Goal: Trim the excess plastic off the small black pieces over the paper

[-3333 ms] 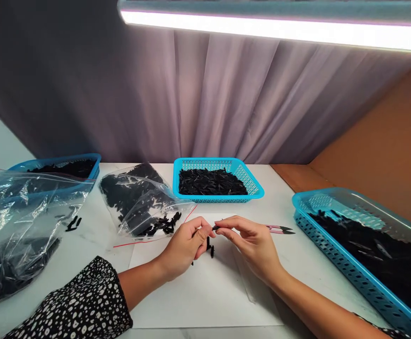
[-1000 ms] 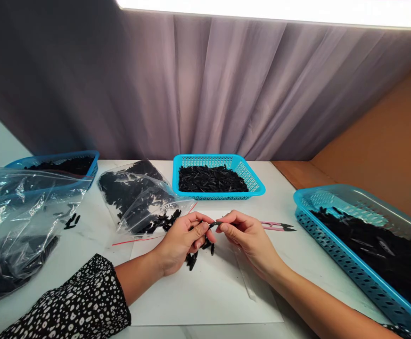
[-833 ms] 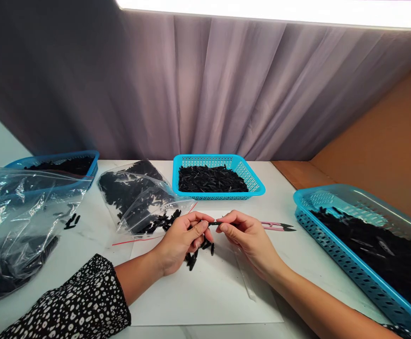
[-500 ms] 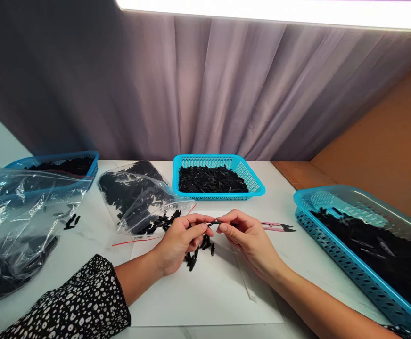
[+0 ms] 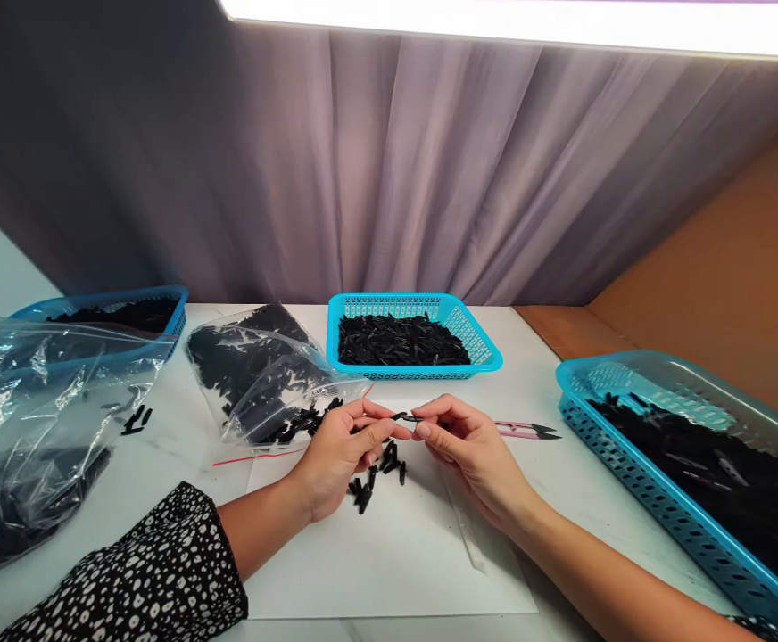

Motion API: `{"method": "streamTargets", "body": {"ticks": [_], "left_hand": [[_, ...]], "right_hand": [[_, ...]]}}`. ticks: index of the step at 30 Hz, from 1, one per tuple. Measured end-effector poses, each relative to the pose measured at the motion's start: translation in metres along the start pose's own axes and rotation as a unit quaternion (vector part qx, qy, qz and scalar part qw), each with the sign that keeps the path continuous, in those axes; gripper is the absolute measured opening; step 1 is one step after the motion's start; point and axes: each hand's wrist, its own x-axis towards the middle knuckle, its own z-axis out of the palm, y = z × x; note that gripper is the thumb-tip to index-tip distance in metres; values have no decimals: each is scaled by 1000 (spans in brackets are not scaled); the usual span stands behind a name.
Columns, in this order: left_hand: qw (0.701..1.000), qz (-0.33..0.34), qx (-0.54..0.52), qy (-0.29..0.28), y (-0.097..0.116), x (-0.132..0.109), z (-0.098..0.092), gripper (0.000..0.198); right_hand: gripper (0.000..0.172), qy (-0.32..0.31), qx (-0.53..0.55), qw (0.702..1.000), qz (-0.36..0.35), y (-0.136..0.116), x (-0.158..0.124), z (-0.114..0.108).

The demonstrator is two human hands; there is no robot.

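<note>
My left hand (image 5: 342,455) and my right hand (image 5: 469,450) meet over a white sheet of paper (image 5: 389,544). Between their pinched fingertips they hold one small black plastic piece (image 5: 403,417), each hand on one end. A few more loose black pieces (image 5: 372,473) lie on the paper just under my left hand. My left arm wears a black sleeve with white spots (image 5: 141,580). My right forearm is bare.
A clear bag of black pieces (image 5: 261,374) lies left of my hands. A turquoise basket (image 5: 475,343) of black pieces stands behind, another (image 5: 630,473) at right, a third (image 5: 175,303) far left behind a big clear bag (image 5: 34,419). Pink snips (image 5: 526,431) lie right of my hand.
The view has tilted a little. More black pieces now lie on the paper under my left hand. Both hands have risen slightly and stay pinched on the piece.
</note>
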Motion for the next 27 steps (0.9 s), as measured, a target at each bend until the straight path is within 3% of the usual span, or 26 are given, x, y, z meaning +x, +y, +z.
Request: {"method": "streamTargets", "body": {"ticks": [7, 17, 27], "left_hand": [[1000, 17, 23, -3, -1, 0, 1, 29], [998, 50, 43, -5, -3, 1, 1, 22], [998, 34, 47, -15, -1, -1, 2, 25]], "right_hand": [[24, -35, 121, 989, 74, -7, 0, 1], [40, -36, -100, 994, 35, 0, -3, 2], [39, -18, -74, 996, 34, 4, -1, -2]]}}
